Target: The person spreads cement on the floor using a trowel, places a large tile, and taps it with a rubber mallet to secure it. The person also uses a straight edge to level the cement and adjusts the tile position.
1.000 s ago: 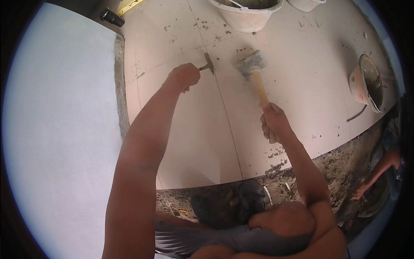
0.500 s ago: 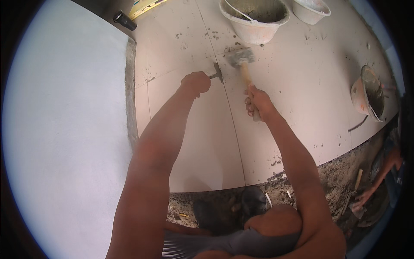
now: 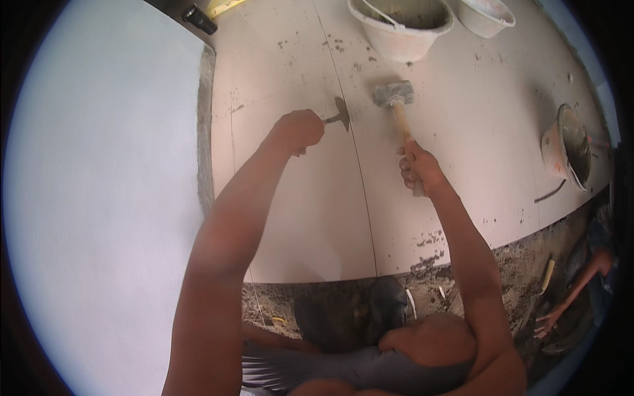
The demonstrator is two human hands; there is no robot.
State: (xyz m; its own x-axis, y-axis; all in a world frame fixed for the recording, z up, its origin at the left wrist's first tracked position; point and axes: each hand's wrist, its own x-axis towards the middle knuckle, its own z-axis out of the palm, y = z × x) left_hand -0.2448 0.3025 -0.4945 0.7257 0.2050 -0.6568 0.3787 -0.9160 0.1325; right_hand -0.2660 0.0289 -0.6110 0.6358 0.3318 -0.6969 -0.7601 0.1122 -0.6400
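My left hand [image 3: 298, 131] is closed around the handle of a scraper [image 3: 341, 115], whose dark flat blade stands beside the joint between two pale tiles [image 3: 300, 218]. Most of the scraper's handle is hidden in my fist. To the right of the joint, my right hand [image 3: 421, 168] grips the wooden handle of a mallet [image 3: 394, 94] with a blocky, grey-smeared head. The head lies forward of my hand, over the tiles and apart from the scraper. Whether it touches the tile I cannot tell.
A large mortar-stained bucket [image 3: 406, 39] and a smaller one [image 3: 485, 16] stand ahead. Another bucket [image 3: 564, 148] leans at the right. A white wall-like surface [image 3: 112, 165] fills the left. Rough soil [image 3: 515, 277] borders the near tile edge, where another person's hand [image 3: 547, 322] reaches in.
The mallet and my right hand have shifted right, away from the scraper. My left hand keeps its hold near the joint. The whole view has shifted slightly.
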